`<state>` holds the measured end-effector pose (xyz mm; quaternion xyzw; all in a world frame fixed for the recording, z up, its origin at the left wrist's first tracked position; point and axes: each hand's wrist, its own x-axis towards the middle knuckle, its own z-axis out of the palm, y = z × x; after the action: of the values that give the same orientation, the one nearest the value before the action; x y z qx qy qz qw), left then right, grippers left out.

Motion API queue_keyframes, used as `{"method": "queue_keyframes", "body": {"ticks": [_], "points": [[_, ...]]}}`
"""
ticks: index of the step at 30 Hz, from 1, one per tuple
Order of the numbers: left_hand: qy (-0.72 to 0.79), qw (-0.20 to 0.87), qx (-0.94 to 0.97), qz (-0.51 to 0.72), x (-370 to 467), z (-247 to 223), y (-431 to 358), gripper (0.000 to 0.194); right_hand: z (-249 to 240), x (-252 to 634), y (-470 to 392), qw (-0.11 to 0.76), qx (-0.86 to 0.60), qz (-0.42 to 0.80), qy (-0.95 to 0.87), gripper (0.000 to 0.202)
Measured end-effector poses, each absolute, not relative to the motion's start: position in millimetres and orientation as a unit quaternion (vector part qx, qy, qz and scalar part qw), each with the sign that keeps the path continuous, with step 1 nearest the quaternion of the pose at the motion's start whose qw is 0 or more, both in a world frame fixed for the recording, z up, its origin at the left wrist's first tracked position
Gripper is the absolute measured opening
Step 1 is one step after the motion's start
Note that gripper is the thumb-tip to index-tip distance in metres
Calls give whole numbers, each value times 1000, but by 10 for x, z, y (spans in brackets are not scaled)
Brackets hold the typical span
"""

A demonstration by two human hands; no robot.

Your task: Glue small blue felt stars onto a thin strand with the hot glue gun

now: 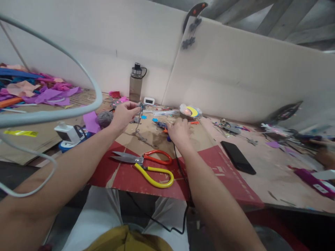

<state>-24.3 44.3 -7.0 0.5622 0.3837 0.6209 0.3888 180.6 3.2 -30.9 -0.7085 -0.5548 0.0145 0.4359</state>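
Note:
My left hand is raised above the table, thumb and fingers pinched on a strand of grey yarn. A small grey-blue piece sits at its fingertips, and the yarn trails down onto the cardboard in loops. My right hand is low over the cardboard, fingers apart and slightly bent, tips partly hidden. Beside its thumb lies what looks like a dark blue glue gun with an orange part and a black cord. Large scissors with red and yellow handles lie open near me.
A water bottle and small white clock stand by the wall. A grey yarn ball is at left, a black phone at right. A white cable loops across the left foreground. Felt scraps are piled at far left.

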Motion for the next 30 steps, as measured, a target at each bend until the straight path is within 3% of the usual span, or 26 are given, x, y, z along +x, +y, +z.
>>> {"method": "queue_keyframes", "body": {"ticks": [2, 5, 9, 12, 20, 30], "points": [[403, 285, 611, 618, -241, -66, 407, 9, -239, 1615, -1, 495, -627, 30, -600, 16], [428, 130, 667, 595, -251, -44, 348, 8, -189, 1274, 68, 600, -470, 213, -611, 22], [431, 37, 695, 575, -278, -25, 317, 8, -190, 957, 212, 628, -359, 432, -538, 35], [437, 70, 685, 579, -275, -43, 337, 8, -199, 910, 224, 621, -348, 482, -511, 34], [372, 364, 593, 614, -155, -104, 358, 20, -166, 1058, 139, 647, -417, 301, -562, 8], [336, 439, 573, 605, -123, -91, 301, 23, -172, 1103, 155, 621, -452, 202, -607, 16]]}}
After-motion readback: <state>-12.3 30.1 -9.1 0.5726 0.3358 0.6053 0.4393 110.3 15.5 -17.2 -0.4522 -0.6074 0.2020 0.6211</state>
